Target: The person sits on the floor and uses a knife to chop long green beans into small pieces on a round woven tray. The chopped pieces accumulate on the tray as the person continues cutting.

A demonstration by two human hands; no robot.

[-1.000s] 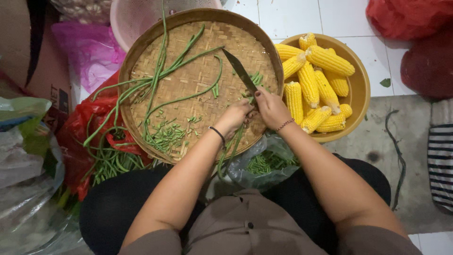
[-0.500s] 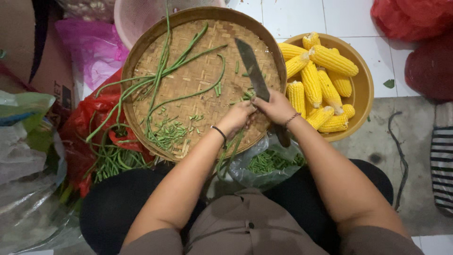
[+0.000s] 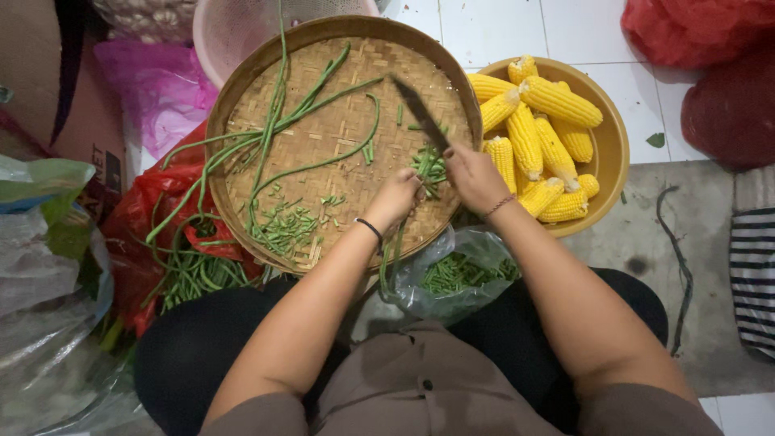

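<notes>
big round woven tray [image 3: 323, 153] sat across the lap with long beans [image 3: 274, 137] strewn on it; bowl of corn cobs [image 3: 549, 121] just beside it, right hand [image 3: 476, 173] wrapped tight round a knife [image 3: 420, 113], left hand [image 3: 395, 198] pinching a bean bunch [image 3: 429, 164] under the blade, chopped bits [image 3: 282, 226] near the tray's front edge

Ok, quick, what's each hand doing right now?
Left hand: closed on a bunch of long beans, pinning them on the woven tray.
Right hand: closed on the knife.
</notes>
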